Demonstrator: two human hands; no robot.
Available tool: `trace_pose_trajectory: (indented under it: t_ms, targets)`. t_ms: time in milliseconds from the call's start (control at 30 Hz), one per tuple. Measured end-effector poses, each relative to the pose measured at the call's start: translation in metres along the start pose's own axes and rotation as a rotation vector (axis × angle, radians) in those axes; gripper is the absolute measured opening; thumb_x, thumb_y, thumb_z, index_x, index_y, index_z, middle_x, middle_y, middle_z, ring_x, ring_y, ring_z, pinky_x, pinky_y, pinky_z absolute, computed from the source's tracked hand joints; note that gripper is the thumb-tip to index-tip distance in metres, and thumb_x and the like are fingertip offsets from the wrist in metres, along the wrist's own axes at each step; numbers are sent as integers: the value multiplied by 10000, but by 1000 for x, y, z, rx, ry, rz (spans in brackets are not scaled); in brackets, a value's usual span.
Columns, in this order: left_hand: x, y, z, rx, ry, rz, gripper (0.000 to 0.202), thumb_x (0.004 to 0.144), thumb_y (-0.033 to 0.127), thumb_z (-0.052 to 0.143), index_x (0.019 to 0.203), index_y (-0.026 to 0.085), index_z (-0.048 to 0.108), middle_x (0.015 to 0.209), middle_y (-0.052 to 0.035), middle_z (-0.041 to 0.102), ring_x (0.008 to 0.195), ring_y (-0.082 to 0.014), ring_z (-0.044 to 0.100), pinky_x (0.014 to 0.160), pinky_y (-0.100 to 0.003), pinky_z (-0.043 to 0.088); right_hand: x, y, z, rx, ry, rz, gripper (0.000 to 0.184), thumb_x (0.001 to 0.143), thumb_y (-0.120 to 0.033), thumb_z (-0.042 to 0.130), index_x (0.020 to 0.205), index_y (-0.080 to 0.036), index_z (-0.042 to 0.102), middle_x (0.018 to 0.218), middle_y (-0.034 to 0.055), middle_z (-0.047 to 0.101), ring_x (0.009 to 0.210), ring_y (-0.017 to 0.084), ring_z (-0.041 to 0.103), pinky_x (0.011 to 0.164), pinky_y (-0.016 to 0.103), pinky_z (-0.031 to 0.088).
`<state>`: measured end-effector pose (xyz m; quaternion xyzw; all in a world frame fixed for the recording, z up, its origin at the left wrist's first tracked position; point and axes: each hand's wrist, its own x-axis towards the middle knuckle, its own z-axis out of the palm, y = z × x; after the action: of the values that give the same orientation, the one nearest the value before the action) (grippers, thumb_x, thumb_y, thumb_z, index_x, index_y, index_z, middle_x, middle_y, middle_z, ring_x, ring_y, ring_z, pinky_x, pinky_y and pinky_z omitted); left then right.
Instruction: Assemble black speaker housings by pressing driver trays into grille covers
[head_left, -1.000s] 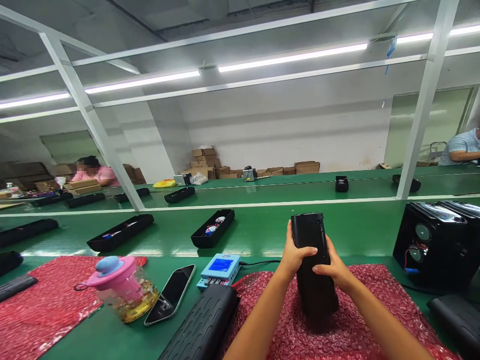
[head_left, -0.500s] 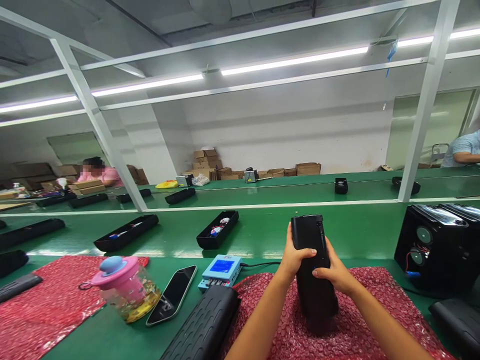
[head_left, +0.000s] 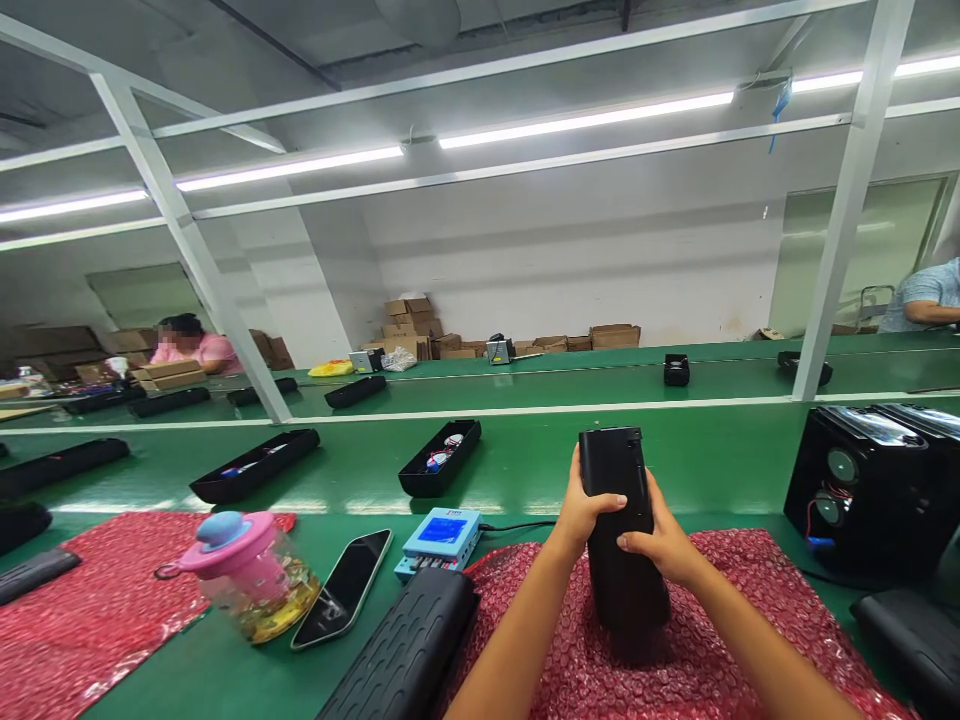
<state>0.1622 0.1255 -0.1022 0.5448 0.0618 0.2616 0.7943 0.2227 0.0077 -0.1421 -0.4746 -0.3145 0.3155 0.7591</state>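
A long black speaker housing (head_left: 621, 590) stands on end on a red bubble-wrap sheet (head_left: 712, 660) in front of me. My left hand (head_left: 581, 510) grips its left side with the thumb across the front. Around the right side wraps my right hand (head_left: 660, 540), its thumb also on the front face. A ribbed black cover panel (head_left: 409, 655) lies flat just left of my arms.
A blue tester box (head_left: 442, 535), a phone (head_left: 343, 588) and a pink-lidded jar (head_left: 251, 575) sit to the left. Black trays (head_left: 441, 458) ride the green conveyor (head_left: 525, 460). Black speaker units (head_left: 870, 490) stand at right. Other people work at far left and far right.
The trays on the conveyor have drifted slightly rightward. My hands and the housing have hardly moved.
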Motion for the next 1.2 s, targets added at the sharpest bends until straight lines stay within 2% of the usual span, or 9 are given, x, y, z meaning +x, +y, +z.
trace_pose_trajectory:
  t_ms: [200,367,500,700,800,933,1200]
  targets:
    - [0,-2,-1,1,5,1,1078,411,105,763,1358,222,260,1150,-91,592,1033,-289,576,912,-432,440,0,0,1,10,-4,0,1212,507,-232,741,1413,-218,-65,1403,158,315,1160,278,475,924,431,426]
    - [0,-2,-1,6,14,7,1056,402,105,763,1341,225,296,1140,-83,602,1025,-289,579,910,-435,443,-1,2,-1,5,-19,5,1210,528,-237,750,1415,-259,-73,1396,136,337,1147,272,489,939,447,418]
    - [0,0,1,13,29,3,1069,395,121,767,1345,208,285,1136,-91,604,1009,-291,586,897,-433,456,1,4,-3,6,-25,-13,1207,537,-239,757,1419,-264,-66,1418,126,295,1189,264,446,977,442,383]
    - [-2,7,5,24,24,-26,1055,433,142,773,1354,224,266,1137,-76,589,982,-259,601,904,-405,457,7,2,0,-1,-32,-62,1321,448,-275,806,1419,-266,-89,1393,124,334,1162,281,466,976,473,373]
    - [0,11,5,153,81,-53,1009,425,194,799,1320,230,335,1097,-62,603,898,-243,629,840,-376,499,13,2,-1,-44,5,-87,1377,360,-276,846,1430,-258,-20,1378,123,352,1188,302,436,977,487,368]
    - [7,14,3,272,83,-84,910,471,236,800,1278,258,382,1021,-37,623,791,-213,646,741,-336,535,22,6,-8,-113,62,-113,1402,280,-226,875,1432,-273,77,1341,104,388,1205,314,407,980,494,360]
    - [2,21,8,308,90,-89,883,461,251,800,1258,268,419,949,-15,647,716,-208,650,704,-332,548,29,16,-14,-142,10,-121,1434,294,-223,881,1442,-292,24,1348,101,366,1233,317,363,995,498,335]
